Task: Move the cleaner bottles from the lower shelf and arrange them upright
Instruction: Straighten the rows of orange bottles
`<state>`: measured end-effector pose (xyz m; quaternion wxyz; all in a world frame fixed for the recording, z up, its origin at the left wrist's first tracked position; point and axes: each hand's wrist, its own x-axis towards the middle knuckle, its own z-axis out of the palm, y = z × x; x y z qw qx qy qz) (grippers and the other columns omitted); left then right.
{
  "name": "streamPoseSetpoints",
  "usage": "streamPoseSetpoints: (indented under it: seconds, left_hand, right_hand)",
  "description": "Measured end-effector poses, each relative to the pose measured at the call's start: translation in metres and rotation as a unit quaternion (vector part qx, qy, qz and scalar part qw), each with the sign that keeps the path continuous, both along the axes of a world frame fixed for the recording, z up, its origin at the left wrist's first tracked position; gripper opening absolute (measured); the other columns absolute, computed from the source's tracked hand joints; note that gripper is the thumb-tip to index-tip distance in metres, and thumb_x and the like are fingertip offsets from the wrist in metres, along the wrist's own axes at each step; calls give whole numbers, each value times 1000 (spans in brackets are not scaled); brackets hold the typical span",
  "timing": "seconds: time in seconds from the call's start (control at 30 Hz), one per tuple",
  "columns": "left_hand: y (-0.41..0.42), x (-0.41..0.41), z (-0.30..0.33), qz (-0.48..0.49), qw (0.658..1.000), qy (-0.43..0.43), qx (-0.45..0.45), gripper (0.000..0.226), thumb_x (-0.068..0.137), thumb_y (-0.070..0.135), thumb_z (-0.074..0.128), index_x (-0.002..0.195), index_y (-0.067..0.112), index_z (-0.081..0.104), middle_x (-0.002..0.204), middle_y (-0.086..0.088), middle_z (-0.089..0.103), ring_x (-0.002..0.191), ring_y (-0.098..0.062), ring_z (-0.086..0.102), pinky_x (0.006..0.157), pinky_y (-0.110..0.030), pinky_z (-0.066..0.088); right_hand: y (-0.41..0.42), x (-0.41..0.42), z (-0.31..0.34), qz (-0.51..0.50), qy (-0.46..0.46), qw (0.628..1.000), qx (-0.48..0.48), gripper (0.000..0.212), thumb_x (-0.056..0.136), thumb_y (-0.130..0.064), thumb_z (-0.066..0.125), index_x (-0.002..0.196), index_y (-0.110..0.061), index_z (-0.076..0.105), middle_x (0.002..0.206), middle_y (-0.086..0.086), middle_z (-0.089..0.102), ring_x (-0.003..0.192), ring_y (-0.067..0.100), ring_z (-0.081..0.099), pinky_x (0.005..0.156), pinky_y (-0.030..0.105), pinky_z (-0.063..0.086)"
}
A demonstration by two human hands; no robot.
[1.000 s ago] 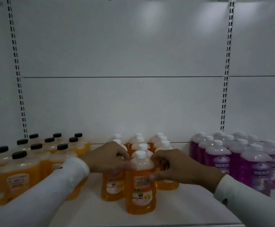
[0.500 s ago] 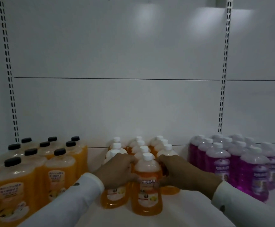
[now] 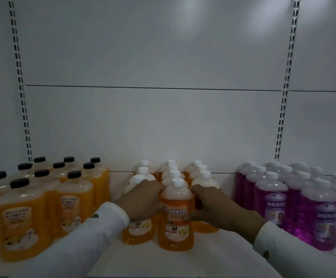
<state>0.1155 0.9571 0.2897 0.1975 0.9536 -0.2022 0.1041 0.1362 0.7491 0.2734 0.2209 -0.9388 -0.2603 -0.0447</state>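
Observation:
An orange cleaner bottle [image 3: 176, 223] with a white cap stands upright at the front of the middle group on the white shelf [image 3: 213, 257]. My left hand [image 3: 143, 199] wraps its left side and my right hand [image 3: 213, 207] grips its right side, thumb on the label. Behind it, several more white-capped orange bottles [image 3: 173, 171] stand in three rows; one to the left [image 3: 138, 231] is partly hidden by my left hand.
Several orange bottles with black caps [image 3: 43, 201] fill the left of the shelf. Several purple bottles with white caps [image 3: 295, 197] stand at the right. The white back panel [image 3: 153, 117] with slotted uprights rises behind. Bare shelf lies in front of the middle group.
Both hands have pushed the front orange bottle a little farther back toward its row. The view has shifted, and my grip on it looks the same.

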Motion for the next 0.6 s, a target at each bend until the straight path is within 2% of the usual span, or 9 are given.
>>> streamPoseSetpoints:
  seconds: [0.07,0.17,0.23,0.3,0.33,0.4,0.53,0.6]
  left_hand:
    - [-1,-3,0,-3,1000,5,-10,29,88,34,65,114,22,60,70,17,44,66,-3,46,71,-16,39]
    - [2,-9,7,-9,1000,11,2,26,85,39,67,105,25,60,70,14,48,65,-3,48,60,-13,35]
    - [9,-15,19,-9,1000,-11,-12,24,82,39,70,102,29,60,68,13,50,62,-1,50,56,-13,37]
    - [25,-18,33,17,997,-57,-48,29,80,38,72,105,24,64,68,10,54,61,-2,52,61,-18,48]
    - [36,-19,37,40,994,-80,-59,33,79,38,73,106,22,65,70,8,55,62,-4,52,66,-23,51]
    - [61,-18,42,83,991,-90,-56,38,75,42,75,106,21,66,74,6,56,66,-8,52,66,-26,49]
    - [89,-11,27,115,993,18,27,57,65,53,80,111,25,60,82,14,51,71,-4,51,58,-16,38]
    - [90,-2,12,88,995,25,31,49,67,50,80,105,25,61,77,16,48,67,-2,48,56,-14,34]
  right_hand:
    - [-1,-1,0,8,-6,1000,5,64,78,-47,73,132,-26,46,129,-7,57,114,12,56,100,32,49]
    - [-5,-5,5,24,-12,1000,-1,66,78,-53,70,134,-28,45,127,-9,58,113,10,56,99,30,49]
    - [-8,-7,18,19,-57,998,6,61,79,-57,67,129,-28,49,110,-11,63,96,4,61,83,20,51]
    - [-7,-8,34,3,-118,993,21,55,82,-59,61,126,-28,52,97,-12,63,84,1,60,70,14,47]
    - [-3,-9,41,4,-142,990,21,53,83,-59,59,126,-27,54,97,-12,62,83,1,59,70,14,47]
    - [10,-9,51,20,-171,985,13,50,85,-57,59,124,-26,57,99,-11,62,86,2,58,74,15,49]
    - [49,-7,61,48,-165,985,-30,52,83,-55,64,125,-26,58,108,-10,62,95,5,57,83,21,49]
    - [67,-2,62,47,-153,985,-68,50,82,-53,66,124,-26,60,113,-10,64,100,8,58,87,24,48]
